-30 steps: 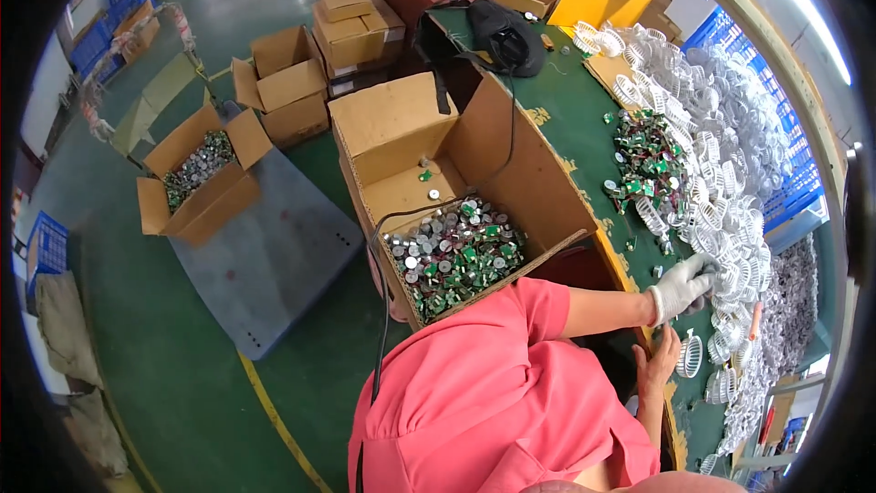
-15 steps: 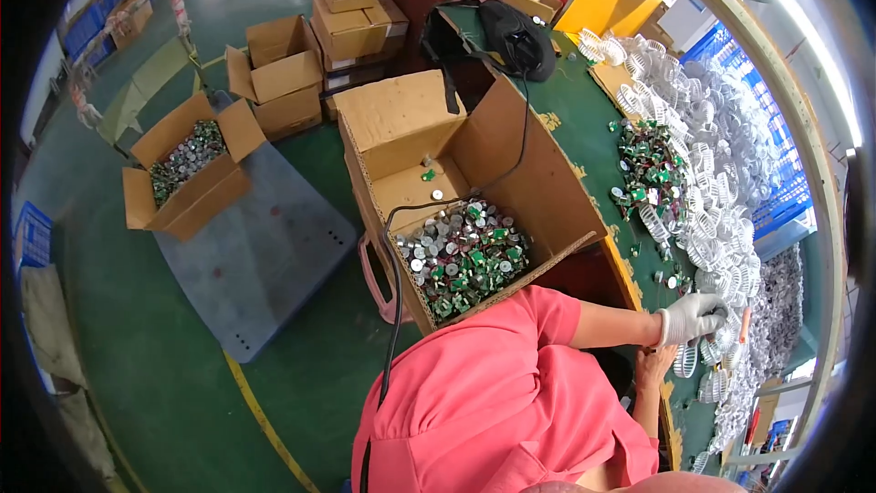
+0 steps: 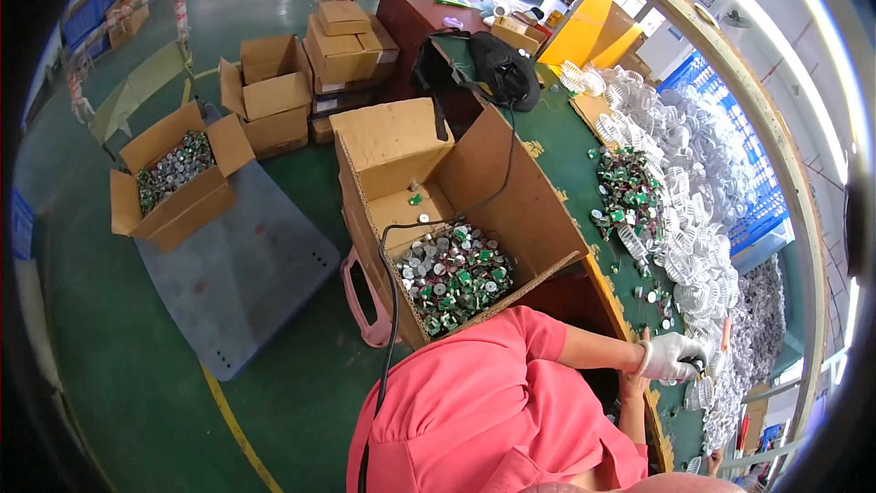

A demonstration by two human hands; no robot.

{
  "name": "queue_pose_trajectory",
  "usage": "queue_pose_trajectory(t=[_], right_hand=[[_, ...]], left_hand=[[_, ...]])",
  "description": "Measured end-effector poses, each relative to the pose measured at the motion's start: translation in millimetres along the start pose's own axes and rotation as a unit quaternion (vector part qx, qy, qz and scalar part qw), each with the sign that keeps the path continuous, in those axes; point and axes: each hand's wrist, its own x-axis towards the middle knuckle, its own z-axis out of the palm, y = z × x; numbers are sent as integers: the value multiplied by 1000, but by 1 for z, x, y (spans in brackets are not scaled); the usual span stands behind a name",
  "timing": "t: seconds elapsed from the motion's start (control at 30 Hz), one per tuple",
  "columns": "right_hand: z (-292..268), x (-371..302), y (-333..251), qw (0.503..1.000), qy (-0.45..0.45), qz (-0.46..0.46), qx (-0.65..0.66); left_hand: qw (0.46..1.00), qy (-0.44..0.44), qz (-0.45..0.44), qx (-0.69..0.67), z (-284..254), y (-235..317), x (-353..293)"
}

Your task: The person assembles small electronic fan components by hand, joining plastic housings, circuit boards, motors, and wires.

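Observation:
My left hand [image 3: 671, 357], in a white glove, is over the green workbench [image 3: 561, 160] at the edge of a heap of white plastic ring-shaped cages [image 3: 701, 297]. Its fingers are closed around something small and dark at the fingertips, too small to name. My bare right hand [image 3: 631, 383] is just behind the left wrist, near the bench's worn yellow edge. The glove and forearm hide most of its fingers. Beyond the hands, small round metal parts with green boards and wires [image 3: 628, 187] are heaped on the bench, with a few loose pieces [image 3: 652, 296] closer in.
Left of the bench stands an open carton [image 3: 392, 137] of similar parts, a black cable across it. A pink stool [image 3: 365, 306] is beside it. Another filled carton [image 3: 173, 210] sits on a grey-blue board [image 3: 237, 274]. Another person's hand [image 3: 714, 460] appears at lower right.
The view has shifted, so the scene sits lower and further left. My left hand has drawn back slightly from the white cages, toward my right hand. Another person's hand now shows at lower right.

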Motion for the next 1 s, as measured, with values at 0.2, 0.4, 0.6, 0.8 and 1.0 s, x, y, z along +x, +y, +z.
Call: queue_pose_trajectory(t=[0.2, 0.4, 0.6, 0.8, 1.0], right_hand=[[0, 1, -7, 1000, 4, -4, 30], [12, 0, 7, 999, 14, -9, 33], [14, 0, 5, 996, 32, -10, 88], [20, -5, 6, 974, 20, 43, 223], [-4, -19, -11, 942, 7, 95, 322]], left_hand=[[999, 3, 5, 45, 2, -3, -4], [994, 2, 22, 108, -1, -3, -8], [984, 11, 17, 180, -8, -16, -10], [978, 12, -76, 194, -13, -25, -10], [972, -32, -112, 205, -22, -25, -3]])
